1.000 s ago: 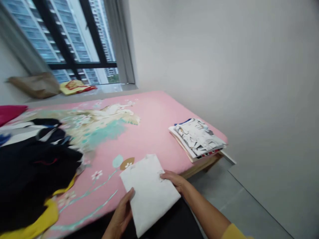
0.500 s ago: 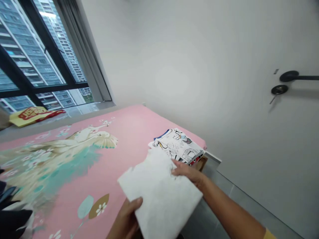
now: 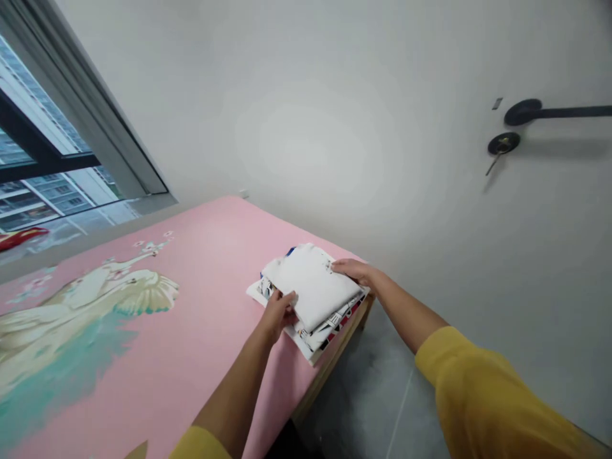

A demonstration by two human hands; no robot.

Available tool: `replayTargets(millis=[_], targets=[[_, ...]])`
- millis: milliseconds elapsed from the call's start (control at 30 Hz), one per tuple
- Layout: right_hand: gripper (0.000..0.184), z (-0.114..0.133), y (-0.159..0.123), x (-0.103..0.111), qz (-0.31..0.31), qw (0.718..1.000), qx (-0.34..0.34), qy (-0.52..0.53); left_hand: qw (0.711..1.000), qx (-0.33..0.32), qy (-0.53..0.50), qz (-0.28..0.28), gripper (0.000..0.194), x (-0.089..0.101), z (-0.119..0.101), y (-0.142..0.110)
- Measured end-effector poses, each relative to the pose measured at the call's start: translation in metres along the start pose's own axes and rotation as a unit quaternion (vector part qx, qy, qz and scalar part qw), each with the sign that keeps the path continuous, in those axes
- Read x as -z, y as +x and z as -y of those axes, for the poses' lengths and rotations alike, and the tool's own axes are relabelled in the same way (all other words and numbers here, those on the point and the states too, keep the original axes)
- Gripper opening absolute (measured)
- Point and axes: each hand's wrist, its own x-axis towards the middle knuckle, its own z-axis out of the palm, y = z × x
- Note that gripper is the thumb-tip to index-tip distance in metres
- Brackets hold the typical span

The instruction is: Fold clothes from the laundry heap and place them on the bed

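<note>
Left hand (image 3: 278,312) grips garment (image 3: 313,287) (lengthwise toward far left).

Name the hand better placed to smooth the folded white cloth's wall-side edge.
Probably the right hand: it touches the folded white cloth nearer the wall, while the left hand is at the opposite side.

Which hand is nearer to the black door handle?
Right. The right hand touches the right side of the folded white garment, below and left of the door handle; the left hand is farther, at the garment's left side.
</note>
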Motion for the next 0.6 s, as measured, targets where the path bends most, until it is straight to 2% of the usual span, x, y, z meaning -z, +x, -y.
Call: replayTargets(millis=[100, 200, 300, 367, 600], targets=[[0.043, -0.030, 0.013, 0.005, -0.033, 0.999, 0.000, -0.040, 1.000, 0.004, 0.021, 0.000, 0.062, 0.006, 0.023, 0.006], [0.048, -0.040, 0.019, 0.007, -0.063, 0.993, 0.013, -0.103, 0.998, 0.002, 0.057, 0.004, 0.069, 0.005, 0.027, -0.001], [0.047, -0.040, 0.020, 0.006, -0.090, 0.980, 0.023, -0.174, 0.994, 0.017, 0.107, -0.009, 0.087, -0.004, 0.028, -0.014], [0.045, -0.037, 0.020, 0.003, -0.109, 0.970, 0.032, -0.216, 0.993, 0.021, 0.118, -0.012, 0.091, -0.011, 0.029, -0.025], [0.038, -0.025, 0.010, 0.000, -0.136, 0.936, 0.053, -0.319, 0.991, 0.038, 0.125, -0.015, 0.080, -0.028, 0.030, -0.051]])
